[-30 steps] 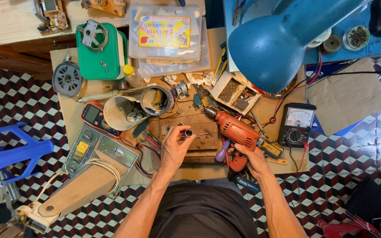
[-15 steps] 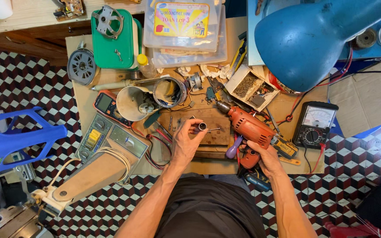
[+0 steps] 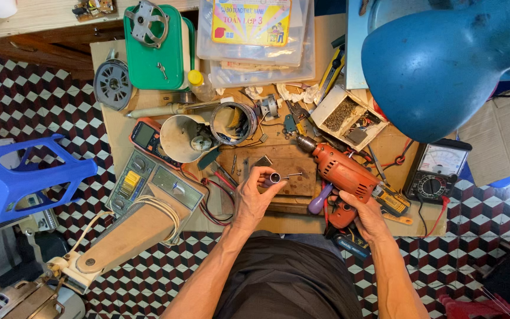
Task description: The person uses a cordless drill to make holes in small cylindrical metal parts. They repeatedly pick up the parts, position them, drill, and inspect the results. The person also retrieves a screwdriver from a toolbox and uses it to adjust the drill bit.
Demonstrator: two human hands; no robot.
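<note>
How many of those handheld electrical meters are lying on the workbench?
2: an orange-edged digital meter beside the white funnel on the left, and a black dial meter at the right edge. Clutter may hide others.

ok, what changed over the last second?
The left hand lifted off the wooden block and turned, now holding a small metal sleeve up at its fingertips. The right hand kept its grip on the orange drill, which stayed resting on the bench.
</note>
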